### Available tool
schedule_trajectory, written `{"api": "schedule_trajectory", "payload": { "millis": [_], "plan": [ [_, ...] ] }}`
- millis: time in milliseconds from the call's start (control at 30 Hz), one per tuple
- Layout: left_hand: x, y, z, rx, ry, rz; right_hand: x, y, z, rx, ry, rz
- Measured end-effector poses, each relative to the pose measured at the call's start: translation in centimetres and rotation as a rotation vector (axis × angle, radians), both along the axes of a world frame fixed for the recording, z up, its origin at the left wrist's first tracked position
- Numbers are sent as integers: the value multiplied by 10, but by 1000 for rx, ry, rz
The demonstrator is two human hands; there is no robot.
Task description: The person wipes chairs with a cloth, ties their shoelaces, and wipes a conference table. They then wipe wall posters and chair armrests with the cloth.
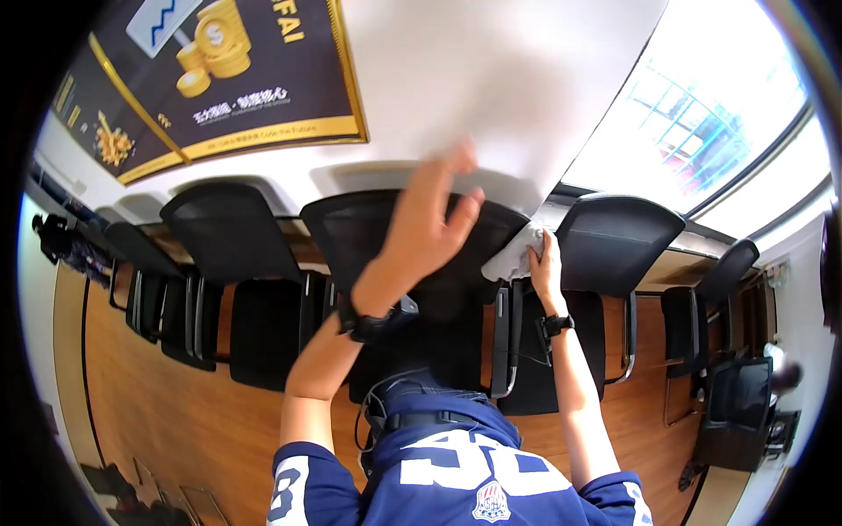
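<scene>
My left hand (425, 219) is raised in front of the middle black chair (346, 232), slightly blurred, thumb apart from the stretched fingers, holding nothing. Whether it touches the chair back cannot be told. My right hand (545, 267) grips a crumpled light grey cloth (513, 256) at the right edge of that chair's back. The cloth lies in the gap beside a second black chair (618, 245). Black bands sit on both wrists.
More black chairs (224, 232) stand in a row along the white wall (491, 79). A framed poster (237, 96) hangs at upper left, and a bright window (702, 114) is at upper right. A desk with a monitor (738, 394) and a person are at far right.
</scene>
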State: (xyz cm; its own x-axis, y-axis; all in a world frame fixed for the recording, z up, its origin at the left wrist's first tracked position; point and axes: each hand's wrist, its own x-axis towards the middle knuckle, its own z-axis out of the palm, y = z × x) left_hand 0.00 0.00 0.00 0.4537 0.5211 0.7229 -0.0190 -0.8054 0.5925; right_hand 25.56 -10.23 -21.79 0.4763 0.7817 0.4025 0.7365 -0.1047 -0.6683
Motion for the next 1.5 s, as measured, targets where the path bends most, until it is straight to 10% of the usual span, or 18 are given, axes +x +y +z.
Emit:
{"api": "schedule_trajectory", "payload": {
  "millis": [333, 700, 833, 1033, 1500],
  "plan": [
    [34, 3, -143, -119, 324, -179, -36, 56, 86, -271, -352, 397],
    [-63, 66, -146, -396, 99, 227, -174, 201, 82, -126, -331, 750],
    [-125, 103, -157, -425, 161, 490, -260, 254, 77, -573, 357, 822],
    [-174, 138, -179, -224, 632, 513, -308, 277, 54, -357, -300, 707],
    [-77, 135, -171, -160, 653, 188, -189, 216, 62, -323, -164, 612]
  ]
}}
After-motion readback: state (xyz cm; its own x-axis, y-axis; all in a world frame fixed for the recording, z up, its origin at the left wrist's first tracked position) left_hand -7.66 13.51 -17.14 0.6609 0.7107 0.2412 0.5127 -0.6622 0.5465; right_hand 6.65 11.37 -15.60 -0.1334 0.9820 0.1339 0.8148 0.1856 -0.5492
